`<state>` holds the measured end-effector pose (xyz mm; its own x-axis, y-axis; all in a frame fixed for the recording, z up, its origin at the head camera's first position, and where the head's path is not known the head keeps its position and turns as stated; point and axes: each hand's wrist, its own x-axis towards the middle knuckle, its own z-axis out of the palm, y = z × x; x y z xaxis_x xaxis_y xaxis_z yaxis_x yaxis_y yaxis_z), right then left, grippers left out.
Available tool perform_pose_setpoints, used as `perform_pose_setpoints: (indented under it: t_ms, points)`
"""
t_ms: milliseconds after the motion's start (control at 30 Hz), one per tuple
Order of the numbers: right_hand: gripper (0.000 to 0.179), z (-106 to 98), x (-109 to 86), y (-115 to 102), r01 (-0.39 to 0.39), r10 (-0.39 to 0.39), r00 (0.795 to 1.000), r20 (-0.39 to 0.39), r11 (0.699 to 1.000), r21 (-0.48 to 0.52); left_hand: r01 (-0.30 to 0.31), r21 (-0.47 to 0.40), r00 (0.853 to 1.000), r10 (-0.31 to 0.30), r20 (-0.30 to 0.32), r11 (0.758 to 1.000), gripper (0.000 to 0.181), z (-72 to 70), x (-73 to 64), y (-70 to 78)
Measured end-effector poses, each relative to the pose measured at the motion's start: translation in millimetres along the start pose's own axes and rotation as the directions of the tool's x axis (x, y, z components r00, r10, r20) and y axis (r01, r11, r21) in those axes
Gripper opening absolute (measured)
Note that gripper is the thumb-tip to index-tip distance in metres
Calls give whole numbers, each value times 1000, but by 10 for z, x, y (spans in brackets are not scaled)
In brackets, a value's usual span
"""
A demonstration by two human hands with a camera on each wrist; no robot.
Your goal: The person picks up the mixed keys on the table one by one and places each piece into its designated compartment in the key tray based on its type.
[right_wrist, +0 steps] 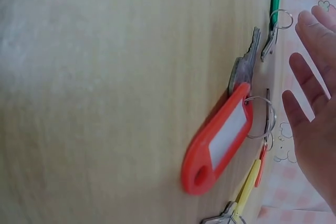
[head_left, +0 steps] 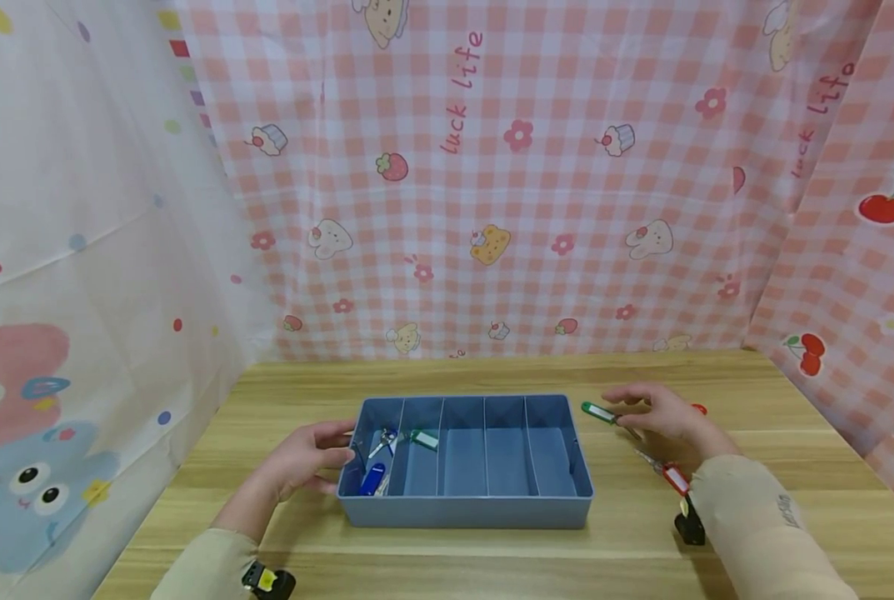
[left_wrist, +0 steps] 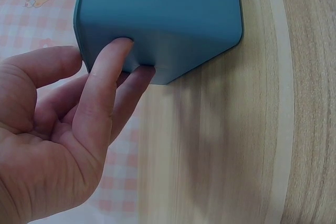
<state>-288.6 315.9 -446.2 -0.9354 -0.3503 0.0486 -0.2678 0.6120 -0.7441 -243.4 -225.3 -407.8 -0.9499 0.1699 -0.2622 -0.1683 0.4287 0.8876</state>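
A blue-grey divided tray [head_left: 465,512] lies on the wooden table. My left hand [head_left: 307,458] is at its left end; in the left wrist view, fingertips [left_wrist: 123,45] touch the outside of the end wall. Blue-tagged keys [head_left: 373,479] lie in the leftmost compartment, and a green key tag [head_left: 424,440] in the one beside it. Right of the tray, my right hand [head_left: 660,414] hovers over a key with a green tag [head_left: 599,412], fingers spread and holding nothing. In the right wrist view, a gap separates the fingers from the green tag [right_wrist: 275,3].
A key with a red tag [right_wrist: 218,145] lies nearer my right forearm. Another red tag [right_wrist: 261,166] and a yellow tag [right_wrist: 248,187] lie beyond it. The tray's other three compartments hold no keys. A checked pink cloth [head_left: 491,200] hangs behind the table.
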Motion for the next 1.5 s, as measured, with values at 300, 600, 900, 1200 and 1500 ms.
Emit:
perform_pose_setpoints:
  t_ms: [300,600,900,1200,1500]
  points:
    - [31,48,-22,-6,-110,113,994,-8,980,164,4,0,1000,-4,-4,1000,54,0,4,4]
    - [24,111,-1,33,-117,123,992,-18,974,196,-6,4,1000,6,6,1000,54,-1,-4,-4]
    - [17,148,8,4,-151,161,987,-25,963,222,-6,10,1000,6,4,1000,55,2,-16,-6]
    - [4,193,40,13,-104,106,992,-73,994,25,-2,1,1000,2,9,1000,55,4,-16,-6]
    - [8,220,78,-27,-132,138,987,-80,989,69,12,-3,1000,-12,6,1000,53,7,-25,27]
